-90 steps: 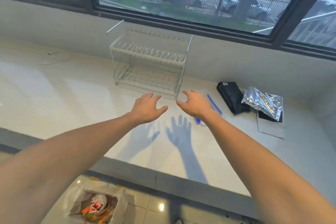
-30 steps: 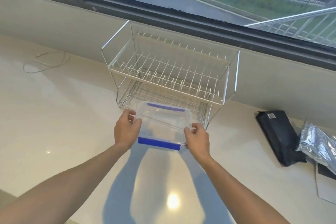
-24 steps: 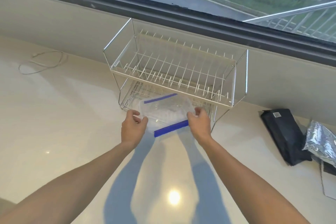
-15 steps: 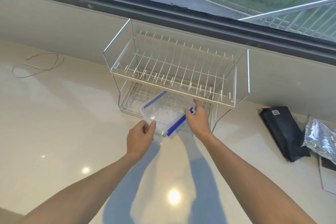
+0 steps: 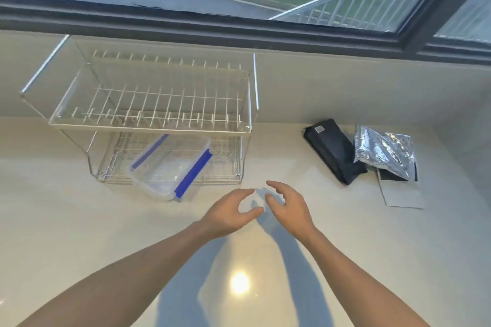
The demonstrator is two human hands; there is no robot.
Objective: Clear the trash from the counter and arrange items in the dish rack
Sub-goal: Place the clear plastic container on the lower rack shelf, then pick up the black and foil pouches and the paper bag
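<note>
You have let go: your left hand (image 5: 228, 214) and right hand (image 5: 288, 207) hover empty, fingers loosely spread, over the pale surface (image 5: 79, 220). One clear blue-clipped plastic container (image 5: 170, 167) now lies in the two-tier wire dish rack (image 5: 151, 114)'s lower tier; three packets lie right.

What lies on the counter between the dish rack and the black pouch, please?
Nothing: in the head view the counter between the dish rack and the black pouch is bare.

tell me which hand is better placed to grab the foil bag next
Right, probably. The right hand is empty, open and nearer the silver foil bag, which lies to its right. The left hand would have to cross over.
</note>
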